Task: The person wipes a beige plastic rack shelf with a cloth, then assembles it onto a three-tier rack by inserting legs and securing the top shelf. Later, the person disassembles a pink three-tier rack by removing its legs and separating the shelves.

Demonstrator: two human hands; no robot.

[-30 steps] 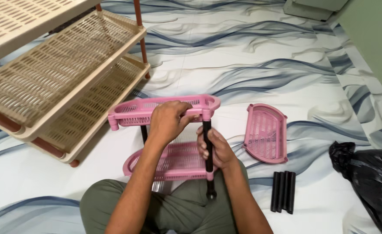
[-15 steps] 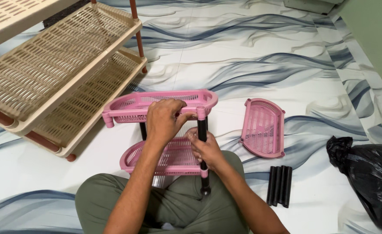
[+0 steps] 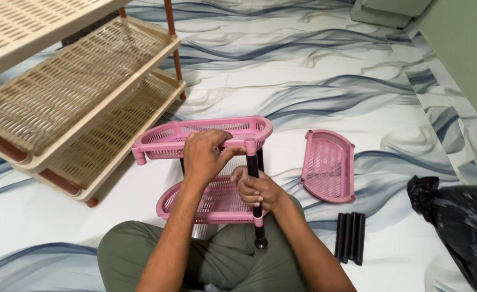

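I sit on the floor with a small pink rack between my knees. My left hand [image 3: 206, 156] grips the front rim of its upper pink shelf [image 3: 168, 134]. My right hand [image 3: 257, 190] is wrapped around a black pole [image 3: 254, 165] at the rack's front right corner, between the upper shelf and the lower pink shelf [image 3: 217, 208]. The pole's foot [image 3: 260, 242] rests near my leg.
A loose pink shelf [image 3: 328, 165] lies flat to the right. Several spare black poles [image 3: 350, 237] lie below it. A black plastic bag [image 3: 462, 227] sits at the right edge. A large beige three-tier rack [image 3: 71, 103] stands at the left. A green wall [image 3: 465, 48] runs along the right.
My view has shifted slightly, so the rack sits a little higher and left in frame. Both hands keep their grips on the upper shelf and the pole.
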